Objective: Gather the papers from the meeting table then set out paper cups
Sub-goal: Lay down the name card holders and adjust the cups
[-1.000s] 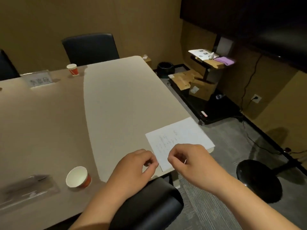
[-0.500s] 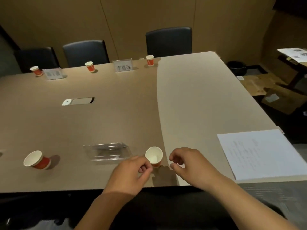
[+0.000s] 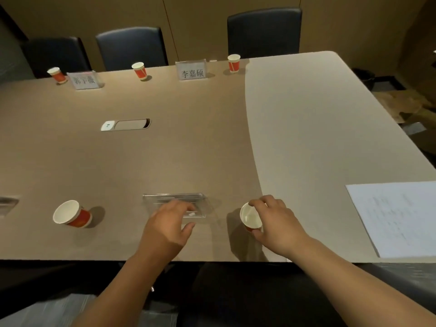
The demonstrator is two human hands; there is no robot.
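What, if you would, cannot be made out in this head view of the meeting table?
- Sheet of paper: cut off by the right edge; its writing is too faint to read.
- Left name card: blurred.
- Clear plastic holder: partly hidden under the left hand.
- Cup: its outside is hidden behind the right hand.
- Grey object: cut off by the left edge.

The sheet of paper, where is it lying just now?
The paper lies flat at the table's near right corner in the head view, on the pale section, right of the cup that the right hand holds.
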